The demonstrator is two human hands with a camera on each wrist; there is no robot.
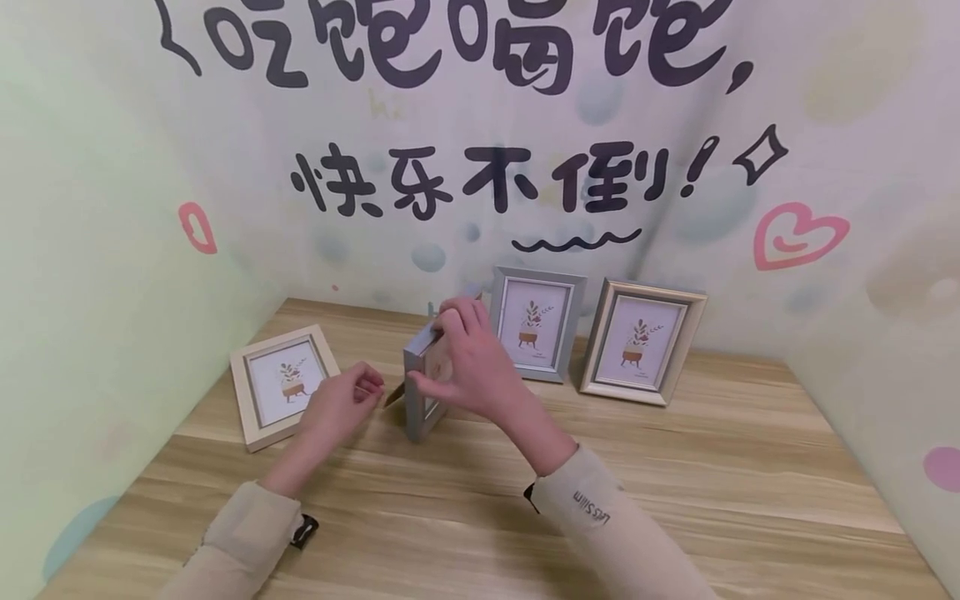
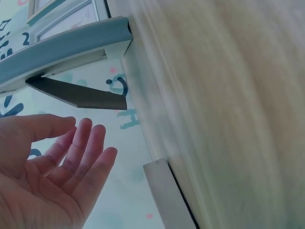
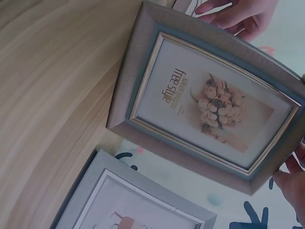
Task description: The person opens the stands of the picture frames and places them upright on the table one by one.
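A grey photo frame [image 1: 415,400] stands upright on the wooden table, turned nearly edge-on in the head view. My right hand [image 1: 480,367] grips it from above, fingers over the top edge and thumb on the front side. The right wrist view shows its front [image 3: 136,102], with a flower picture and "free style" lettering. Behind it, a dark support leg [image 2: 78,93] sticks out from the back. My left hand [image 1: 341,408] is beside that leg with fingers loosely bent; in the left wrist view a gap separates them, and the hand holds nothing.
A pale wood frame [image 1: 288,387] lies at the left, close to my left hand. Behind my right hand stand a grey-blue frame [image 1: 534,325] and a champagne-coloured frame [image 1: 641,342], both with plant pictures. A printed cloth backdrop [image 1: 480,225] rises behind the table [image 1: 465,517].
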